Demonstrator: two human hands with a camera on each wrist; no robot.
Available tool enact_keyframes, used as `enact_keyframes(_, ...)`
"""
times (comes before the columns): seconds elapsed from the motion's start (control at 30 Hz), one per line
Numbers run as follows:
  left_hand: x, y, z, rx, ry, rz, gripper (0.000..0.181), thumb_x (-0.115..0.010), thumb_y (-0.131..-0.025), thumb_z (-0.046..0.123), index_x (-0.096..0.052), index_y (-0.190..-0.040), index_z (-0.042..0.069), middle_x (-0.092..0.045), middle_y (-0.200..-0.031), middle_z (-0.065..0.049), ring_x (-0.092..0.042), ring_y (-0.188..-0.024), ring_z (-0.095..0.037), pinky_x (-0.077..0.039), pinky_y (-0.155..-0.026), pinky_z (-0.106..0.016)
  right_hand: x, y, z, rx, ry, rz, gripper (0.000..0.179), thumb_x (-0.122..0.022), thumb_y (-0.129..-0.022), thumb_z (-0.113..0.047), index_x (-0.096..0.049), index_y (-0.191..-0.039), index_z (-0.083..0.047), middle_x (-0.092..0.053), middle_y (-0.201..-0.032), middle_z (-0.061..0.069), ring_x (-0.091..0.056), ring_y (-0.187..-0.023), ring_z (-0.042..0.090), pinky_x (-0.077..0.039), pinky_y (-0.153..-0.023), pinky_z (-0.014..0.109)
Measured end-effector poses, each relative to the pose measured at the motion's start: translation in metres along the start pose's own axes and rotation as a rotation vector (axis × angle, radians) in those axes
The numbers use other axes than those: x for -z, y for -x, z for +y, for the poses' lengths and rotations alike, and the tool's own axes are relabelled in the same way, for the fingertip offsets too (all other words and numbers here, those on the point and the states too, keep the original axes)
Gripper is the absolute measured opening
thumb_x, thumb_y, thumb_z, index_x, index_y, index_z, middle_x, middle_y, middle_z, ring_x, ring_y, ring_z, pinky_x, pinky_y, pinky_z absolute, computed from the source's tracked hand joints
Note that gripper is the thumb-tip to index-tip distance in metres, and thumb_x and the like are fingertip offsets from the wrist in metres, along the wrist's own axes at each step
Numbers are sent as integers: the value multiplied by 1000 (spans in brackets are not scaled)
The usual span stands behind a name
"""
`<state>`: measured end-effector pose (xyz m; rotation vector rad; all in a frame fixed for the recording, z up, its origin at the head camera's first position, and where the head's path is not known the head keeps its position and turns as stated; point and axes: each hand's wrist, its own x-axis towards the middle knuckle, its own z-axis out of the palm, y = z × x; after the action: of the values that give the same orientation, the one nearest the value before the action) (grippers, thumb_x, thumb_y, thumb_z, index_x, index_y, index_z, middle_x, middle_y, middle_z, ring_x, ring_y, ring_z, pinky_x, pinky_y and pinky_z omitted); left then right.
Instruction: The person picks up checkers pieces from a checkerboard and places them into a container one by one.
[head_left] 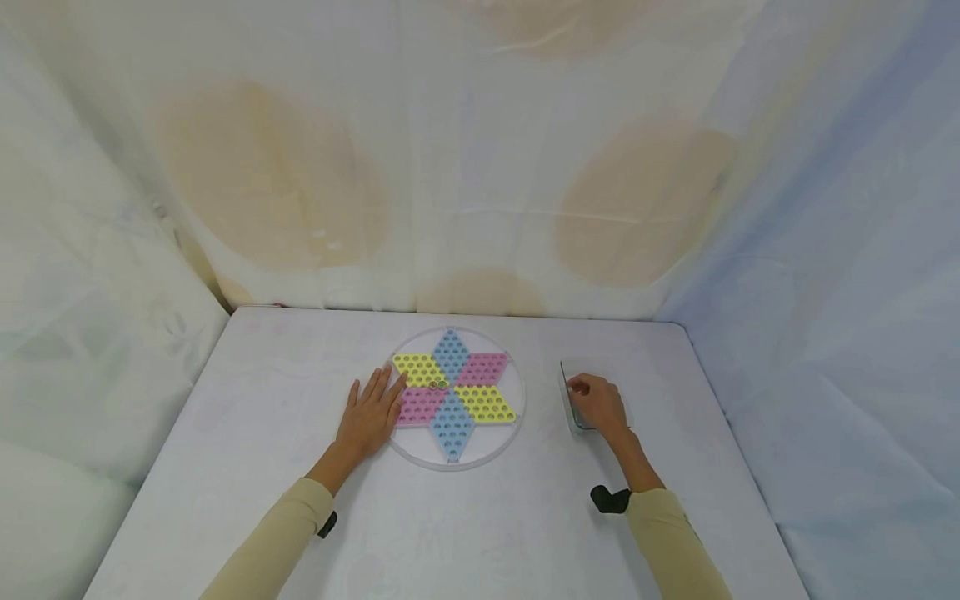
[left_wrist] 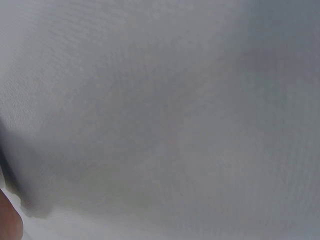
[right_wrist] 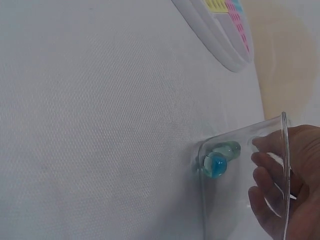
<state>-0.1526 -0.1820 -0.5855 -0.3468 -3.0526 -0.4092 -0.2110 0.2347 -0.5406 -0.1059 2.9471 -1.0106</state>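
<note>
A round white Chinese checkers board (head_left: 487, 455) with a pink, yellow and blue star lies on the table. Two marbles (head_left: 437, 385) sit side by side near its centre. My left hand (head_left: 367, 421) rests with spread fingers over the board's left edge. To the right, my right hand (head_left: 600, 404) reaches into a clear plastic box (head_left: 567, 392). In the right wrist view its curled fingers (right_wrist: 267, 185) show through the box wall, with a pale clear marble (right_wrist: 253, 143) at the fingertips. A blue marble (right_wrist: 215, 165) and a greenish one (right_wrist: 231, 149) lie in the box corner.
The white-covered table (head_left: 480, 533) ends at hanging cloth walls (head_left: 465, 167) behind and at both sides. Dark straps (head_left: 611, 500) are worn at the wrists. Pale cloth fills most of the left wrist view.
</note>
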Motion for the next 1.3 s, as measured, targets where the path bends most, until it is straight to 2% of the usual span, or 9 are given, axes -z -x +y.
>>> enact_keyframes(0.33, 1, 0, 0, 1, -8, -17, 54, -37, -108, 31, -29, -159, 13, -17, -164, -15, -13, -151, -33, -5, -118, -58, 1, 1, 0, 27, -19, 23, 17, -67, -92, -7, -73, -107, 1, -71, -99, 15, -66, -94, 32, -54, -79, 48)
enact_keyframes(0.77, 4, 1, 2, 0, -11, -11, 53, -38, -108, 30, -31, -158, 14, -19, -164, -16, -15, -150, -34, -7, -118, -59, 6, -1, -17, 177, -104, 216, 17, -68, -93, -4, -71, -109, 1, -72, -98, 16, -65, -91, 31, -54, -79, 47)
enact_keyframes(1.0, 5, 0, 2, -1, -26, -23, 54, -38, -108, 31, -30, -158, 14, -19, -164, -16, -15, -150, -34, -8, -117, -59, -3, -2, -40, 259, -161, 232, 20, -72, -91, -4, -71, -109, 3, -72, -97, 14, -66, -89, 29, -56, -78, 45)
enact_keyframes(1.13, 6, 0, 3, -5, -35, -30, 54, -38, -108, 31, -30, -158, 13, -19, -164, -16, -15, -150, -35, -9, -117, -60, -14, 0, -53, 247, -177, 236, 18, -74, -90, -5, -72, -108, 0, -73, -97, 12, -67, -88, 28, -57, -78, 44)
enact_keyframes(1.3, 5, 0, 2, -4, -34, -15, 54, -39, -108, 31, -31, -158, 13, -19, -163, -17, -16, -150, -35, -10, -117, -60, -29, 1, -69, 216, -198, 185, 19, -74, -90, -6, -71, -109, -1, -72, -101, 12, -67, -91, 27, -56, -80, 41)
